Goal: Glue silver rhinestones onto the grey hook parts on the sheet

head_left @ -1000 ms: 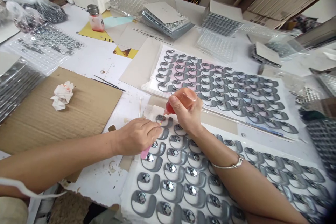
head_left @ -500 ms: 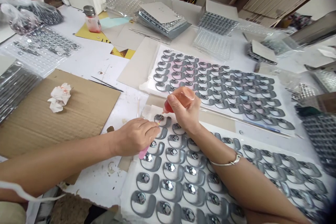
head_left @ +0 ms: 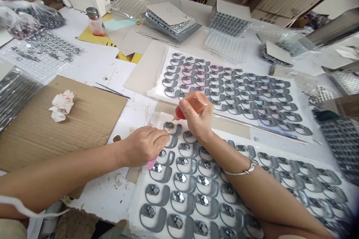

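In my closed right hand (head_left: 199, 121) is a small squeeze bottle (head_left: 198, 101) of red liquid, tilted so its narrow nozzle points down-left. The nozzle tip is at the round metal top of a ring (head_left: 168, 125) in the far left corner of the near white sheet (head_left: 136, 201). My left hand (head_left: 144, 145) grips a thin tool with a pink handle (head_left: 152, 163), its tip reaching the same ring. I cannot tell whether either tip touches it. Rows of similar grey, ring-shaped metal pieces lie on the near sheet, partly hidden under my right forearm.
Beyond the hands lies a second sheet of rings (head_left: 238, 91). A cotton swab (head_left: 146, 114) and tweezers (head_left: 112, 90) lie left of it. Crumpled tissue (head_left: 62, 105) rests on cardboard (head_left: 36, 134). A lidded jar (head_left: 95, 24) stands farther back, near stacked plastic trays (head_left: 171, 22).
The view has shifted very slightly. Both hands keep nearly the same pose at the same ring, still holding the bottle and the pink-handled tool.
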Demonstrator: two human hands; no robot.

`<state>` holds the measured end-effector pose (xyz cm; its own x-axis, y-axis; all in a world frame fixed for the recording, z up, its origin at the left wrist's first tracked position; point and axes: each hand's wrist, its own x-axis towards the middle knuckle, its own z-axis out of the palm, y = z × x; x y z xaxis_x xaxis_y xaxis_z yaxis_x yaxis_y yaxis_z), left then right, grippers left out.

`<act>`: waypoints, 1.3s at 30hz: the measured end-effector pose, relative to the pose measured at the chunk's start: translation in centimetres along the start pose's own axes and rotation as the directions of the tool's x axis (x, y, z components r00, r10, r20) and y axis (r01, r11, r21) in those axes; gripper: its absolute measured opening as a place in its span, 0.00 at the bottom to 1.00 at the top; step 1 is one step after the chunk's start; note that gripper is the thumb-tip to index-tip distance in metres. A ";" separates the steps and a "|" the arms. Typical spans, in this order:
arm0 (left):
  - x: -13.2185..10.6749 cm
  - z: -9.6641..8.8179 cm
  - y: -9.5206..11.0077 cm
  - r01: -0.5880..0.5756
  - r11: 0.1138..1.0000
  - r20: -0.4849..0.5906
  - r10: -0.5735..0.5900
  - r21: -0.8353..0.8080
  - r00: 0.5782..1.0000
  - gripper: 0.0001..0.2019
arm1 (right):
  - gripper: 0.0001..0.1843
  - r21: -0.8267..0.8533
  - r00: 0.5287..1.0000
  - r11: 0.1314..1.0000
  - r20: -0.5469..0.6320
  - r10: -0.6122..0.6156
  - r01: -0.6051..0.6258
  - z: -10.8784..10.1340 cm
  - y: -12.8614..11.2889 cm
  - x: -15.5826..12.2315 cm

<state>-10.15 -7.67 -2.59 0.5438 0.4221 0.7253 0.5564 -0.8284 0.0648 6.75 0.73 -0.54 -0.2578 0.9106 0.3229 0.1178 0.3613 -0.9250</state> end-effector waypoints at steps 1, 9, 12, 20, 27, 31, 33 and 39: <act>0.0 0.0 0.0 0.002 1.000 -0.003 -0.002 0.001 1.000 0.07 | 0.19 0.037 1.000 0.999 -0.022 0.001 0.000 -0.1 -0.2 0.2; -0.1 -0.1 -0.2 -0.007 1.000 0.007 0.007 -0.013 1.000 0.07 | 0.22 0.129 0.986 0.982 -0.078 0.146 -0.135 -2.5 -1.2 2.1; -0.3 0.0 -0.2 -0.006 1.000 0.007 0.006 -0.023 1.000 0.07 | 0.20 0.108 0.986 0.982 -0.054 0.161 -0.154 -2.9 -1.1 1.2; -0.3 0.0 -0.1 0.012 0.999 0.008 -0.012 -0.037 1.000 0.08 | 0.17 -0.002 0.985 1.000 -0.169 0.027 -0.028 -1.8 0.3 -1.3; -0.1 0.1 -0.1 0.000 1.000 -0.002 0.000 -0.008 1.000 0.08 | 0.16 0.040 0.987 0.999 -0.161 0.024 -0.018 -1.5 0.6 -1.5; -0.1 0.1 0.0 0.006 1.000 -0.005 -0.006 0.002 1.000 0.08 | 0.15 0.090 0.990 0.995 -0.132 0.044 -0.032 -1.4 0.6 -1.5; -0.1 0.1 0.0 0.007 1.000 -0.002 -0.007 -0.003 1.000 0.08 | 0.14 0.097 0.991 0.995 -0.122 0.049 -0.037 -1.4 0.6 -1.5; -0.1 0.0 0.0 0.007 1.000 0.001 -0.007 -0.017 1.000 0.07 | 0.14 0.067 0.993 0.997 -0.103 0.050 -0.043 -1.4 0.7 -1.4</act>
<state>-10.20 -7.66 -2.70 0.5405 0.4283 0.7242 0.5493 -0.8316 0.0819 8.52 -0.04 -1.40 -0.1519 0.9433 0.2952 0.0639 0.3074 -0.9494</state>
